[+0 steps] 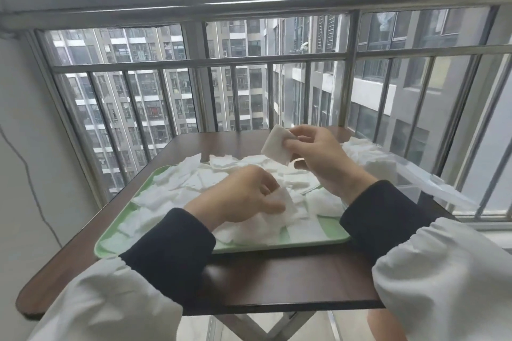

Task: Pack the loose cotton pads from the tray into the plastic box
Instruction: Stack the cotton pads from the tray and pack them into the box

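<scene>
**Packing under way: most pads left on the tray**

The right hand (321, 158) is raised above the far side of the pale green plastic tray (110, 246). Its fingers (295, 144) are curled, pinching one white square cotton pad (275, 148) by its right edge, so the pad hangs to the left of the fingertips, clear of everything below. The left hand (243, 196) is lower and nearer. Its fingers (267, 184) are curled down into the heap of loose white cotton pads (177, 188) and grip a small bunch of pads (286, 206) just under the fingertips.

The clear plastic box (415, 174) stands on the dark brown tabletop (277, 279), off to the right of the right-hand fingers. A mound of white pads (368, 155) already shows inside it — so some packing is done. How full the box is cannot be told from here.

Judging by the heap, the job looks less than half finished — pads cover nearly the whole tray, with green showing only at the near edge and corners. The pad in the right fingers looks next for the box.
</scene>
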`<state>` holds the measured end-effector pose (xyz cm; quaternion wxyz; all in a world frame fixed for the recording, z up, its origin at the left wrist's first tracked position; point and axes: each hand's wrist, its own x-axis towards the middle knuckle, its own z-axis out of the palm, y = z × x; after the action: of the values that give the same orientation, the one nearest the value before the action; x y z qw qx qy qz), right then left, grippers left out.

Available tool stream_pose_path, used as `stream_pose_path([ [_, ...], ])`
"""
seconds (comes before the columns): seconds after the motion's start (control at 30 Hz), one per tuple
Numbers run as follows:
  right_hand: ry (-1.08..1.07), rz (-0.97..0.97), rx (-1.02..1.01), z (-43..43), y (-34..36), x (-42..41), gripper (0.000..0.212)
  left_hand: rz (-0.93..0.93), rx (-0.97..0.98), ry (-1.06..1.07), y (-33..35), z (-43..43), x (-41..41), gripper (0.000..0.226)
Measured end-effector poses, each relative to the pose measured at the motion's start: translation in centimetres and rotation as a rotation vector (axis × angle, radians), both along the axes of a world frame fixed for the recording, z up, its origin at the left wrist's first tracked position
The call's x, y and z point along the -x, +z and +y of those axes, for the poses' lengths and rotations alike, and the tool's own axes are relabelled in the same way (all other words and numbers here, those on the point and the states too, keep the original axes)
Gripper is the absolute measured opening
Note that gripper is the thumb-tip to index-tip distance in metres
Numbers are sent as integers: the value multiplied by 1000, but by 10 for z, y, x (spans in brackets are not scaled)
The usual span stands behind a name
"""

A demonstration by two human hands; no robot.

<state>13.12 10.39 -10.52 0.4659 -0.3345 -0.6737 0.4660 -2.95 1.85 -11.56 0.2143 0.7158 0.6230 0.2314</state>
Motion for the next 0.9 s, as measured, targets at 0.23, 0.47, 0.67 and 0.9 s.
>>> stream_pose_path([
  [0.23,89,25,-14,-8,-2,7,12,-546,-318,13,12,-3,24,2],
  [0.47,219,42,33,-16,-2,11,5,-658,-409,113,7,-2,24,13],
  [0.67,294,63,64,-16,-3,11,11,-628,-449,162,4,1,22,24],
  [0.9,346,-14,78,-21,7,6,27,-617,-461,159,7,-3,19,33],
])
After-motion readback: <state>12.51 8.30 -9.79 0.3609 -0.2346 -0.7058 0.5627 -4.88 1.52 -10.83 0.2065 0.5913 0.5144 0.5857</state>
